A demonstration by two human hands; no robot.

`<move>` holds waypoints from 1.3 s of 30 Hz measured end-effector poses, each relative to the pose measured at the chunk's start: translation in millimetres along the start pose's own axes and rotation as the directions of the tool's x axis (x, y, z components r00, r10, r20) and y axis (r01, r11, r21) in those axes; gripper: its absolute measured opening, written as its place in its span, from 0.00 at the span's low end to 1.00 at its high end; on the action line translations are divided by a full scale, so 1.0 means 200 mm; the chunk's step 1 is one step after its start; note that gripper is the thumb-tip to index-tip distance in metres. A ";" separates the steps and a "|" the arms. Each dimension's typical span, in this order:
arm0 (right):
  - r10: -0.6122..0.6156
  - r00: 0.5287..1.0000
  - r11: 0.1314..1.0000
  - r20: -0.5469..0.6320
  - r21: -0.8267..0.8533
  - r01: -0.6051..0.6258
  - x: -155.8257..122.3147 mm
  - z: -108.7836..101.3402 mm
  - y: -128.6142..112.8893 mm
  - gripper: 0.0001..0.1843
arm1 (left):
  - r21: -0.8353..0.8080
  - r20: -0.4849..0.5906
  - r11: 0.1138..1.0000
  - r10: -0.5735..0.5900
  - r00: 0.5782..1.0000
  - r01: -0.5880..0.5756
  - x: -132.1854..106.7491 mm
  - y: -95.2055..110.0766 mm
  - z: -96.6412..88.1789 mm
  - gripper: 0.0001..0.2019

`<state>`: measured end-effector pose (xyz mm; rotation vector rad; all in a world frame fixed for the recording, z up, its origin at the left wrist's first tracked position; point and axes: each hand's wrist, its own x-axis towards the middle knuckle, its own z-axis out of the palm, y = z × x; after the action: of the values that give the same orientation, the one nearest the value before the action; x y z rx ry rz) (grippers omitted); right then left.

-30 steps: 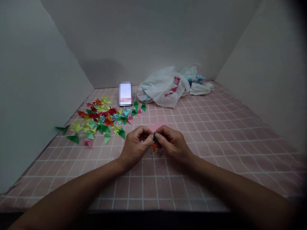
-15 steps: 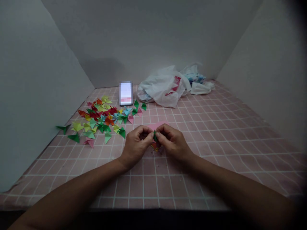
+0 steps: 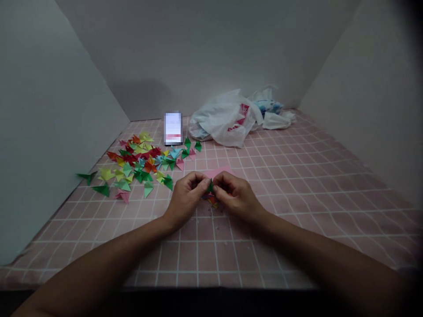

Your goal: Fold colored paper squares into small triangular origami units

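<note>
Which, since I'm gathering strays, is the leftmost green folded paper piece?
It's the dark green folded paper piece beside the left wall. It lies outside the main pile, farther left and slightly farther back than the other dark green stray.

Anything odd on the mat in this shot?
Two dark green folded paper triangles sit apart from the multicoloured folded paper pile, near the grey left wall. Small dark specks dot the pink grid-patterned mat below the left hand and right hand, which pinch a green folded paper piece.
</note>
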<state>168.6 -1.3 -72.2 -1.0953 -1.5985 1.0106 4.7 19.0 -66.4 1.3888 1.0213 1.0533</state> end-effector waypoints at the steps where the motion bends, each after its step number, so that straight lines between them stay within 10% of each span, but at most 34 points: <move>1: 0.005 1.000 1.000 0.000 0.004 -0.005 0.00 0.00 0.00 0.06 | 0.004 -0.003 1.000 0.000 1.000 0.000 0.00 0.00 0.00 0.12; 39: 0.070 0.998 0.973 0.004 0.221 -0.069 0.02 -0.02 0.00 0.08 | -0.151 -0.032 0.989 -0.003 0.999 -0.002 0.00 0.00 0.02 0.11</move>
<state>171.4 2.2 -71.2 -1.0049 -1.4132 1.2013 7.7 18.2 -67.0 1.2527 0.9450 1.1320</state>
